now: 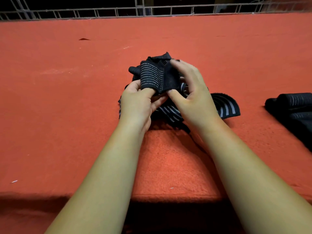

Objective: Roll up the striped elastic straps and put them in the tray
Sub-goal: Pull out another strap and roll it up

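Both hands hold one black strap with grey stripes above a red cloth.

The left hand [135, 100] pinches the lower edge of the strap [152, 76] with thumb on top, and the right hand [189, 85] grips its right side, fingertips on the upper corner and thumb at the bottom. The strap's loose length [226, 105] trails under the hands onto the red cloth [67, 98]. A small pale mark sits near the strap's top edge, too small to read. Rolled straps [293, 105] lie well apart at the right edge. A metal rail [118, 11] runs along the far side.
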